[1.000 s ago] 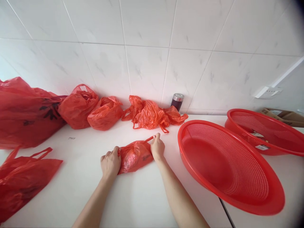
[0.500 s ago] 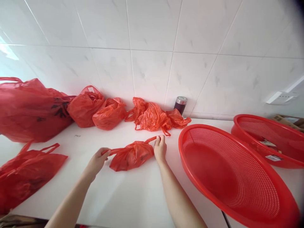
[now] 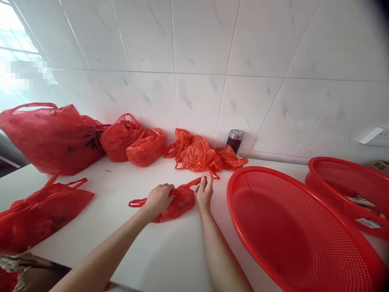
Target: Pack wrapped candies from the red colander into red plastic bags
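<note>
A small red plastic bag (image 3: 182, 202) lies on the white table between my hands. My right hand (image 3: 205, 191) pinches its right handle, pulling it up and to the right. Over the bag's top, my left hand (image 3: 160, 198) is closed with its fingers curled on the gathered plastic; the fingertips are partly hidden. The bag's left handle loop sticks out loose to the left of my left hand. Behind the bag, crumpled red plastic bags (image 3: 199, 154) lie along the wall.
Filled red bags (image 3: 51, 138) stand along the wall at the left, and another red bag (image 3: 48, 211) lies nearer. A dark flask (image 3: 234, 142) stands behind the crumpled bags. To the right are a large red mesh basket (image 3: 235, 211) and a second red basket (image 3: 316, 178) holding small items.
My left hand has let go of the left handle and moved right onto the top of the bag. My right hand keeps the right handle. The view has shifted slightly.
</note>
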`<state>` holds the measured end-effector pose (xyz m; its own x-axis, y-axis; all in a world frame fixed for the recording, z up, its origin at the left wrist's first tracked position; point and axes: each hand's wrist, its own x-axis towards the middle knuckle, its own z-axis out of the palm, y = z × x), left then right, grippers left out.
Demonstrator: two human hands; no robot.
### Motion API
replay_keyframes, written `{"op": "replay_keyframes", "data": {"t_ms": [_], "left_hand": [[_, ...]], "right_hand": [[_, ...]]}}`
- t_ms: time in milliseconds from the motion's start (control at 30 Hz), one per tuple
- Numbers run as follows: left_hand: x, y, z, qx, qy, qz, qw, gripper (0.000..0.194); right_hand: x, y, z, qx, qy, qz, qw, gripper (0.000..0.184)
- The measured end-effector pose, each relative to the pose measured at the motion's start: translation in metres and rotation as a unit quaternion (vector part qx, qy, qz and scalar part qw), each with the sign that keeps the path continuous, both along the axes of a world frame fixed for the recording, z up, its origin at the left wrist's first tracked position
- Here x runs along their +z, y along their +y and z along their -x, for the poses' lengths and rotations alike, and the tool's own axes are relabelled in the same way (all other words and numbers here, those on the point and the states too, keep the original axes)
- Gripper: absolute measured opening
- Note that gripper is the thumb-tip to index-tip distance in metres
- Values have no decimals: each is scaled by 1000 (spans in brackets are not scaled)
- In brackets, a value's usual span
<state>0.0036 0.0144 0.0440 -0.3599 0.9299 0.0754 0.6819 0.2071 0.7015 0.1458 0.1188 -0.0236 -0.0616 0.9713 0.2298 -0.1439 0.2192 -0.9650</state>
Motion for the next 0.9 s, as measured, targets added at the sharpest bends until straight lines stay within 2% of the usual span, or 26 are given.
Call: {"op": "replay_keyframes", "data": {"t_ms": [67, 167, 300, 367, 467, 567, 667, 767, 900], "left_hand": [[11, -5, 8, 3, -55, 3, 998, 6], [28, -11, 13, -14, -171, -3, 985, 21], [38, -17, 6, -50, -320, -21, 946, 33], [38, -20, 3, -44, -369, -32, 928, 34], [35, -26, 3, -11, -411, -47, 910, 34], [35, -36, 14, 29, -420, -60, 905, 37], [43, -53, 37, 65, -395, -59, 915, 39], [57, -76, 71, 91, -335, -29, 937, 39], [73, -112, 128, 140, -199, 26, 970, 36]], "right_hand": [[3, -3, 3, 66, 31, 18, 997, 43], [10, -15, 11, 190, 73, 31, 979, 51], [18, -34, 19, 327, 141, 93, 930, 51], [20, -39, 21, 348, 170, 131, 913, 49], [19, -45, 24, 338, 181, 152, 911, 46], [15, -50, 28, 351, 167, 186, 902, 43], [8, -48, 30, 376, 134, 222, 890, 36], [2, -41, 29, 371, 125, 245, 887, 33], [-1, -36, 27, 369, 122, 258, 885, 34]]}}
